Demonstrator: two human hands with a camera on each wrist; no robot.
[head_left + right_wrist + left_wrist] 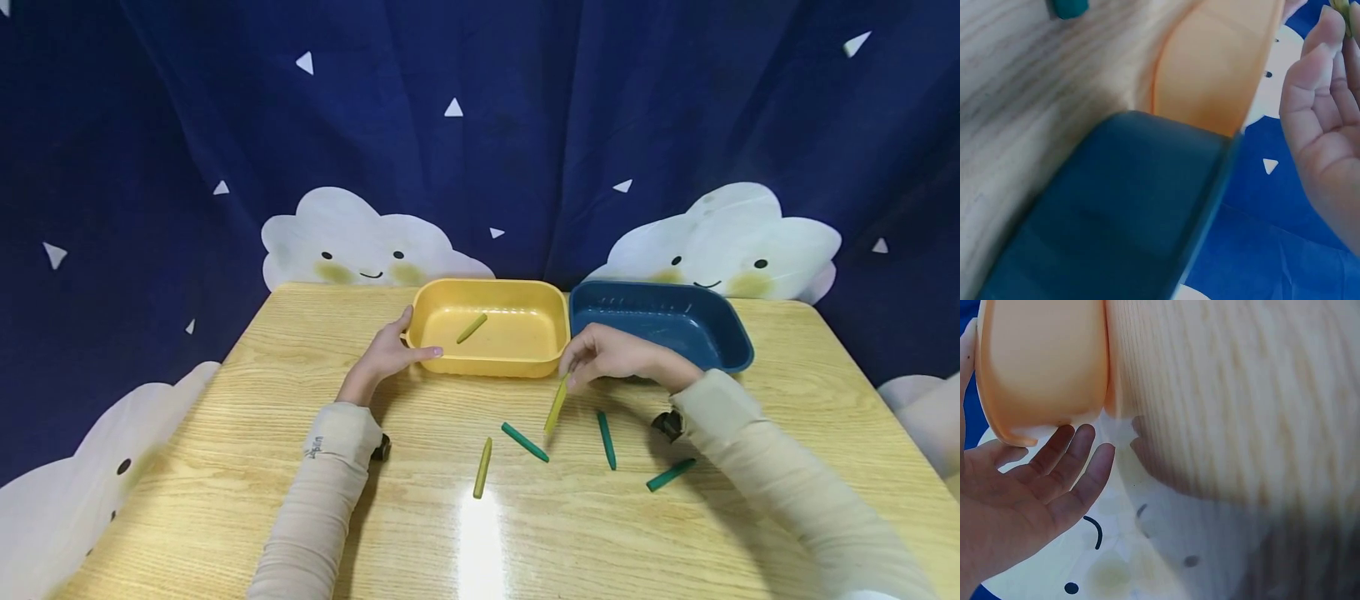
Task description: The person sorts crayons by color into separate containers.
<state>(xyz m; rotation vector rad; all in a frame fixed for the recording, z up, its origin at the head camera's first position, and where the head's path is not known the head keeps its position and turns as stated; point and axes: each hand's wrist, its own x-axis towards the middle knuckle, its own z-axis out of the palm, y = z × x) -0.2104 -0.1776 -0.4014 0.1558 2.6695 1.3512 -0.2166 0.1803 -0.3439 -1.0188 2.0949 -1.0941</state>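
My left hand point(390, 348) holds the left end of a yellow plastic basin point(487, 367). Its thumb lies over the front rim, and the other fingers are against the end wall in the left wrist view. Between thumb and fingertips, my right hand point(609, 353) pinches a yellow crayon point(556, 406), tilted, in front of where the two basins meet. Another yellow crayon point(472, 328) lies inside the yellow basin. On the table are a third yellow crayon point(483, 468) and three green crayons: one by the middle point(525, 442), one upright-lying point(607, 440), one farther right point(671, 475).
A dark blue basin point(731, 360) stands right beside the yellow one at the table's back edge, partly behind my right hand. The wooden table point(420, 533) reflects light near its front. Behind it hangs a dark blue curtain point(525, 125) with clouds and triangles.
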